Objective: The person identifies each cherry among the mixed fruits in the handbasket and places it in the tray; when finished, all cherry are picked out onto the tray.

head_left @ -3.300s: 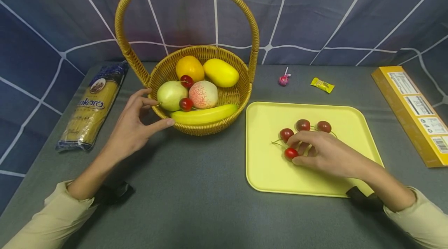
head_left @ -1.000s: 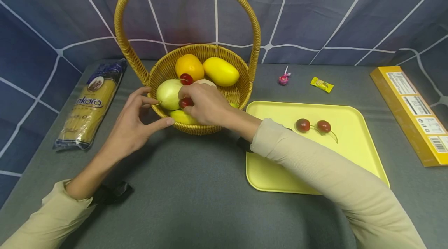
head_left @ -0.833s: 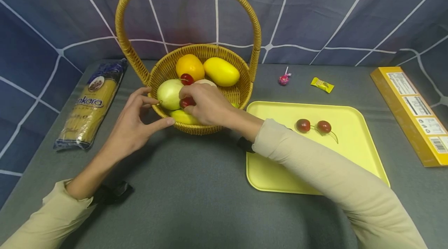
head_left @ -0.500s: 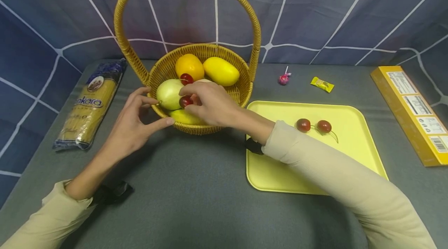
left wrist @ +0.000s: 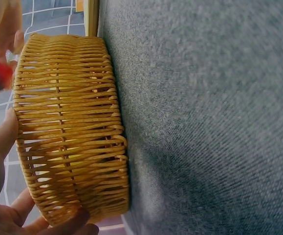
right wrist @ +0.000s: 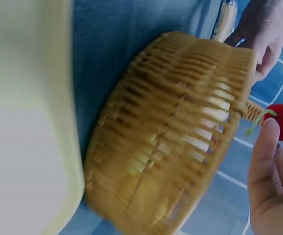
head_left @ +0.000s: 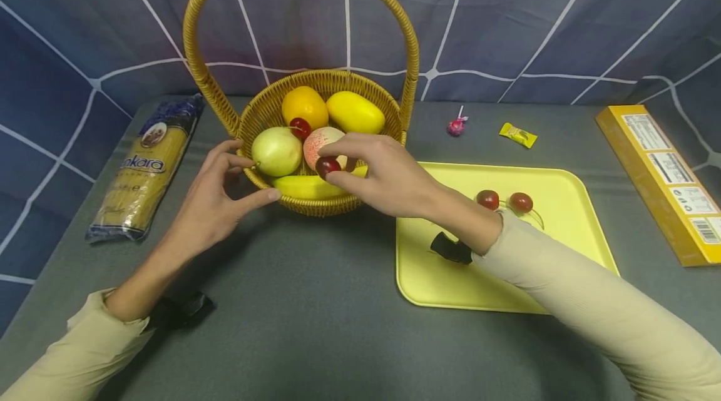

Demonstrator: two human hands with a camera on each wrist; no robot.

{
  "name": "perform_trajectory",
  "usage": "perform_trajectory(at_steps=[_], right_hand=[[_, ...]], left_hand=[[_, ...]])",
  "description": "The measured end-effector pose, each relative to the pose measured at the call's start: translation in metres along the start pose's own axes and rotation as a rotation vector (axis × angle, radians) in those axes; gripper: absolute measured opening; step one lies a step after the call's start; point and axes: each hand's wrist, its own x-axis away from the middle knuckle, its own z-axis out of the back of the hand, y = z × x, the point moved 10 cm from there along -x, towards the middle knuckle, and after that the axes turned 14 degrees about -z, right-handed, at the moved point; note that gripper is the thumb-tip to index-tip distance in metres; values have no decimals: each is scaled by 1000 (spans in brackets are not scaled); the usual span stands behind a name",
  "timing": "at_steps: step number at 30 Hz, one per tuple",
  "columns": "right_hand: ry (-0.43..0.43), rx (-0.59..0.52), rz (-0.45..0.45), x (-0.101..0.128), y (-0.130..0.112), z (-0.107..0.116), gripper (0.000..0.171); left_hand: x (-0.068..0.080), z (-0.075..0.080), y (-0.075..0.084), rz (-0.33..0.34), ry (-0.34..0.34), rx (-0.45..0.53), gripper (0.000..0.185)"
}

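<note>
In the head view my right hand pinches a red cherry between thumb and fingers, above the front of the wicker basket. The right wrist view shows this cherry's green stem at my thumb. My left hand holds the basket's left side, with the thumb at the front rim. Inside the basket lie a green pear, an orange, a yellow mango, a peach, partly covered by my right hand, a banana and another cherry.
A yellow tray bears two visible cherries; my right forearm covers part of it. Behind it are a lollipop and a wrapped candy. A pasta packet lies left, a yellow box right.
From the tray, my right hand moved to the basket, took hold of its lower cherry, and has lifted it and shifted right. The peach and banana show more. My left hand has stayed put.
</note>
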Motion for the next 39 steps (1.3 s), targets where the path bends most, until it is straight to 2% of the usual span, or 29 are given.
perform_trajectory(at_steps=[9, 17, 24, 33, 39], right_hand=[[33, -29, -26, 37, 26, 31, 23], [6, -8, -137, 84, 52, 49, 22], [1, 29, -179, 121, 71, 63, 28], [-17, 121, -277, 161, 101, 74, 35], [-68, 138, -306, 174, 117, 69, 34]], left_hand=[[1, 1, 1, -8, 1, -1, 57], [1, -2, 0, 9, -8, -4, 57], [1, -1, 0, 6, -8, 1, 58], [1, -2, 1, 3, -13, -7, 59], [1, -3, 0, -7, 0, -2, 57]])
